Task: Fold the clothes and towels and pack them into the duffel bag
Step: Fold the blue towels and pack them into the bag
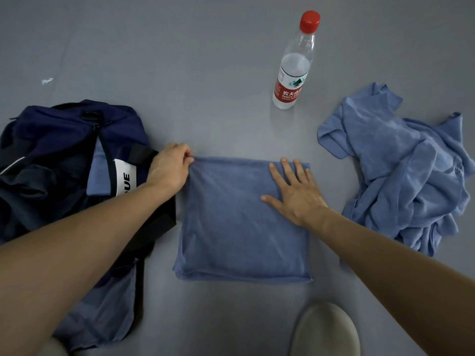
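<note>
A blue towel (231, 227), folded into a neat square, lies on the grey floor in the middle. My left hand (171, 167) pinches its far left corner. My right hand (295, 191) lies flat on its far right part, fingers spread and straight. The navy duffel bag (51, 155) sits open at the left, touching the towel's left side, with blue cloth showing inside and a white label on a black strap. A crumpled heap of blue clothes (406, 165) lies at the right, apart from the towel.
A clear water bottle (294, 65) with a red cap and red label stands on the floor beyond the towel. A pale shoe tip (326, 330) shows at the bottom edge. Grey floor (205, 73) spreads out behind everything.
</note>
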Demonstrator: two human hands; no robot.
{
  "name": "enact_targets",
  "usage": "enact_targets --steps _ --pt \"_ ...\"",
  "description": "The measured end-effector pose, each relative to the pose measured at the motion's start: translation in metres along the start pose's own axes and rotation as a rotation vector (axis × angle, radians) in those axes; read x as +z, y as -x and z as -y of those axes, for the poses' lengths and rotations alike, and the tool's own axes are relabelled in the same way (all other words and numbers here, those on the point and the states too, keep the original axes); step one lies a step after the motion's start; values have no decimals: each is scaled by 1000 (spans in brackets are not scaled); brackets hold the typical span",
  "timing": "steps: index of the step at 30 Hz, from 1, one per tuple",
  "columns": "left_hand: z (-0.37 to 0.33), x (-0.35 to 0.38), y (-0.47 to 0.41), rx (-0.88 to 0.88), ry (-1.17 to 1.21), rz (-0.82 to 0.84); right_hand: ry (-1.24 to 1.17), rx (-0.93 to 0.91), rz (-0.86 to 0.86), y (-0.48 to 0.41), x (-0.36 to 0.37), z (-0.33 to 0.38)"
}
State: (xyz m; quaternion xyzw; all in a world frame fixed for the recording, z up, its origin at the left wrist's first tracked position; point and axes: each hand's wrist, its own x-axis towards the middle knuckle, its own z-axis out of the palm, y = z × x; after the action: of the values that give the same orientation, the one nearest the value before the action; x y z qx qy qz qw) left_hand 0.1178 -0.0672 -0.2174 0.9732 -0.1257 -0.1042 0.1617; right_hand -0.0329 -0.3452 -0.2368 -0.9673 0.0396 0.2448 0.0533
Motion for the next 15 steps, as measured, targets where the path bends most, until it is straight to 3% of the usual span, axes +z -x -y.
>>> enact_targets --steps 4,7,10,13,15 --pt "-9 3 2 59 -30 -22 -2 -7 -2 -7 -4 -1" --pt "-17 7 3 150 -56 69 -4 -32 -131 -9 -10 -9" --pt "-17 4 -6 61 -32 138 -79 41 -303 -12 -19 -20" --pt "-16 -4 -18 5 7 199 -122 145 -259 -23 -34 -28" --pt "-19 -14 -20 28 19 141 -139 143 -288 -30 -45 -30"
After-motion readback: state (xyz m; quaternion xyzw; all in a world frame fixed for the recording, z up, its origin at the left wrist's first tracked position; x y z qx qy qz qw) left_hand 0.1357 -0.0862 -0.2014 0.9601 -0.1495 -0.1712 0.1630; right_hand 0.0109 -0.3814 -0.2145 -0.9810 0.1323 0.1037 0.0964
